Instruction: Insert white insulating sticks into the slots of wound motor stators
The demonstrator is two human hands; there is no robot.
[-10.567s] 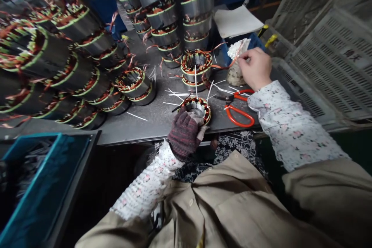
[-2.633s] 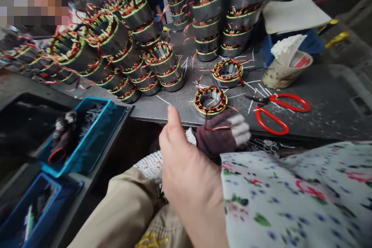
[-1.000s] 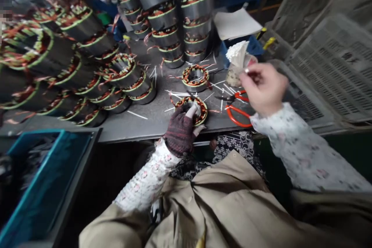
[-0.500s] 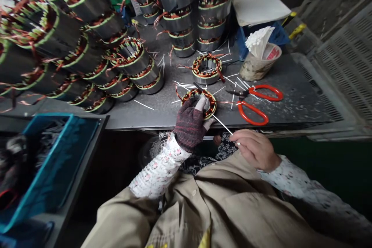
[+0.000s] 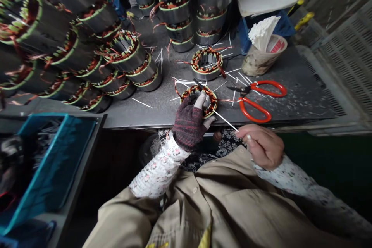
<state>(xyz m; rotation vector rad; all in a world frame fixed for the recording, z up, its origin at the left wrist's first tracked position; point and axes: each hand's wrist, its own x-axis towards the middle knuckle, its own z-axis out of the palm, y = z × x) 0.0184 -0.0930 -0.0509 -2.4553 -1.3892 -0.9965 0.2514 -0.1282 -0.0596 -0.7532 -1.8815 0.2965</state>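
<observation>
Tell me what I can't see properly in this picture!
In the head view:
Part of the near side of the wound ring: hidden by the gloved left hand.
Far tip of the white stick in the right hand: too small to tell whether it's inside.
Lower ends of the bundled sticks: hidden by the cup.
Top of the tall stack: cut off by the upper edge.

Hands (image 5: 263, 147) hold wound ring (image 5: 214, 103), white stick (image 5: 226, 120) (apparently touching).

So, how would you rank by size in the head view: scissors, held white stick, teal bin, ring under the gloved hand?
Teal bin, cut off at left
Scissors
Ring, partly covered by left hand
White stick in right hand
</observation>
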